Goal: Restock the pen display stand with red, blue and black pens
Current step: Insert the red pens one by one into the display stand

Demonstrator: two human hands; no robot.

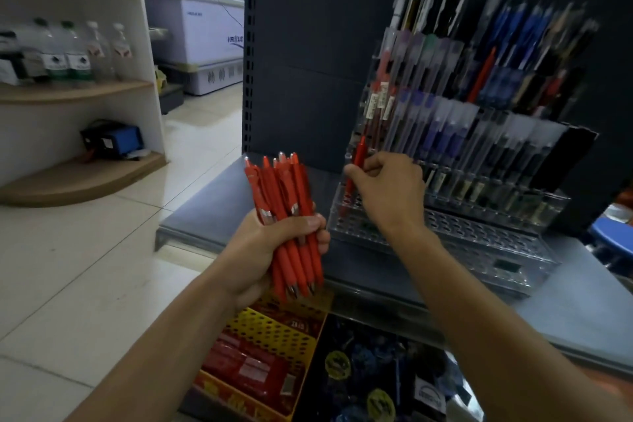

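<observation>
My left hand (pixel 270 250) is nearest, fingers and thumb wrapped tight round a bundle of red pens (pixel 287 188). They have smooth matte barrels with silver clips, clicker ends up and metal tips pointing down below my fist. Any print on them is too small for me to read.

My right hand (pixel 390 192) reaches further in and pinches a single red pen (pixel 358 156) between thumb and curled fingers. I hold it nearly upright, and its lower end is at the left end of the display stand (pixel 479 243). I cannot tell whether it sits in a hole.

The stand is clear acrylic, stepped in tiers of round holes, on a grey metal shelf (pixel 212 202). Its higher rows hold clear-capped pens with white labels I cannot read, and blue pens (pixel 513 27) stand at the top.

Below is a yellow perforated tray (pixel 274 329). Far left stand labelled water bottles (pixel 65 55). The chest freezer (pixel 205 31) has blue lettering, blurred.
</observation>
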